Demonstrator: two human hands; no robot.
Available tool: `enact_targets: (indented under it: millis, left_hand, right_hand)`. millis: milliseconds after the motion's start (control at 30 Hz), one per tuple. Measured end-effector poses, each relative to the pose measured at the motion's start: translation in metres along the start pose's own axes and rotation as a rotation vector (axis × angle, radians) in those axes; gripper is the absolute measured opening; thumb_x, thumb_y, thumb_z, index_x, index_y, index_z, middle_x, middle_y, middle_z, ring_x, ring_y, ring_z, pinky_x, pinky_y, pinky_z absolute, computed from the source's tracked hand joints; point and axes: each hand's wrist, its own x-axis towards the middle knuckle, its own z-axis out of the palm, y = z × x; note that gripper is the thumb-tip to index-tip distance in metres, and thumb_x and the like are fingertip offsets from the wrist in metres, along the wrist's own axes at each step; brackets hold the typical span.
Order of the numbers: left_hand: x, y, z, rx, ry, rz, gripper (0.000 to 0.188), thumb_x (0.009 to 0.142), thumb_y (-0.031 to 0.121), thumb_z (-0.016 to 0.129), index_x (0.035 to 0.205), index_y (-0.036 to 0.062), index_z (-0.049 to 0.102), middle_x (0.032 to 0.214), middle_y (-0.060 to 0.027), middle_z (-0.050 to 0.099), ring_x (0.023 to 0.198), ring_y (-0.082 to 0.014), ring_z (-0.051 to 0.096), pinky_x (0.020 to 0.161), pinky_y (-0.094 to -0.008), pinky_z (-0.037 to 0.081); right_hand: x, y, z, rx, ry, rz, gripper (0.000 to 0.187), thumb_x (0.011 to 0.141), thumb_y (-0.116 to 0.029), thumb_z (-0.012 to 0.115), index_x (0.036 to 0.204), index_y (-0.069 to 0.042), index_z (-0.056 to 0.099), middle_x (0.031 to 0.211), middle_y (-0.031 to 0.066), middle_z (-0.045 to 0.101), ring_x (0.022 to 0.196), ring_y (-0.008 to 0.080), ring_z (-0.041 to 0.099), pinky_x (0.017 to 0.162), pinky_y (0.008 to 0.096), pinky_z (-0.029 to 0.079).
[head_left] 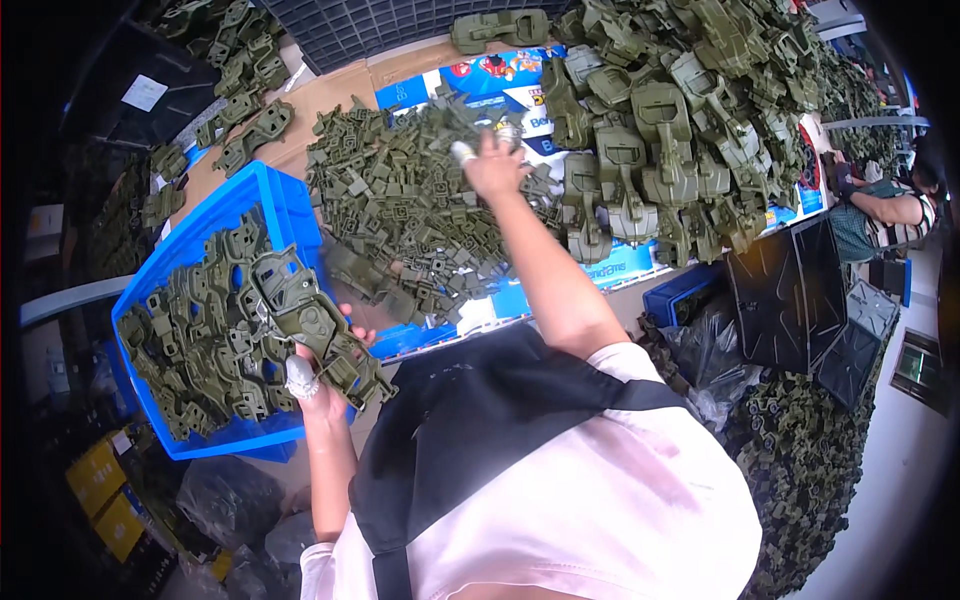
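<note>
My left hand [318, 390], with a white wrap on its thumb, is closed around an olive-green moulded plastic chassis part [315, 322]. I hold the part tilted over the near right side of a blue crate [290, 205]. Inside that crate lie several similar green chassis parts [190, 330], packed in rows. Further off to the right, my right hand [493, 170] reaches over a pile of small green plastic parts [400, 200]. Its thumb and fingers are apart; the thumb has a white covering, and the fingertips are slightly blurred. I see nothing held there.
Larger green plastic shells [660, 150] are heaped on the right of the table. A dark grid-patterned crate [370, 30] stands at the back. Black panels [785, 295] and a heap of green parts [800, 460] lie to my right. Another person [890, 215] sits at the far right.
</note>
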Motion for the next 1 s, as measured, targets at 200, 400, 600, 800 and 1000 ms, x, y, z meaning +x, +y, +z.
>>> enact_targets:
  millis: [200,400,600,800,1000]
  left_hand:
    - [-0.004,0.003,-0.001,-0.007,0.100,-0.052,0.073,0.079,0.055,0.054,0.127,0.0018,0.039,0.116,-0.0168,0.051,0.092,-0.0283,0.058,0.085,-0.0474,0.046]
    - [0.021,0.008,-0.006,0.122,0.047,-0.187,0.077,0.074,0.060,0.057,0.117,-0.0038,0.047,0.105,-0.0155,0.058,0.088,-0.0278,0.061,0.075,-0.0390,0.053]
    - [0.038,0.001,0.006,0.066,-0.098,-0.236,0.073,0.071,0.051,0.067,0.119,0.0004,0.047,0.108,-0.0146,0.057,0.090,-0.0275,0.062,0.074,-0.0406,0.055]
    - [0.044,-0.007,0.006,0.072,-0.088,-0.180,0.068,0.073,0.047,0.067,0.119,0.0010,0.047,0.110,-0.0158,0.056,0.090,-0.0275,0.062,0.076,-0.0403,0.054]
    - [0.043,0.000,0.017,0.127,-0.033,-0.274,0.068,0.078,0.039,0.063,0.131,0.0087,0.032,0.104,-0.0211,0.058,0.086,-0.0304,0.063,0.073,-0.0394,0.053]
  right_hand:
    - [-0.088,0.004,-0.036,0.228,0.300,-0.508,0.042,0.081,-0.025,0.058,0.119,-0.010,0.050,0.124,0.0180,0.045,0.115,0.0448,0.037,0.095,0.0542,0.030]
    - [-0.127,0.123,-0.050,-0.596,0.367,-0.558,0.014,0.078,-0.015,0.048,0.088,-0.007,0.053,0.086,0.0094,0.053,0.096,0.0263,0.050,0.100,0.0499,0.026]
    - [-0.099,0.143,-0.036,-0.551,0.222,-0.755,0.017,0.077,-0.011,0.049,0.092,-0.008,0.055,0.088,0.0116,0.053,0.100,0.0292,0.049,0.103,0.0510,0.024]
    - [-0.100,0.140,-0.069,-0.099,0.214,-0.585,0.039,0.064,0.008,0.051,0.098,-0.008,0.057,0.085,0.0165,0.058,0.089,0.0350,0.055,0.083,0.0380,0.044]
    - [-0.192,0.059,-0.151,0.307,-0.431,-0.669,0.022,0.081,-0.016,0.058,0.102,-0.013,0.053,0.084,0.0107,0.062,0.074,0.0302,0.062,0.066,0.0377,0.049]
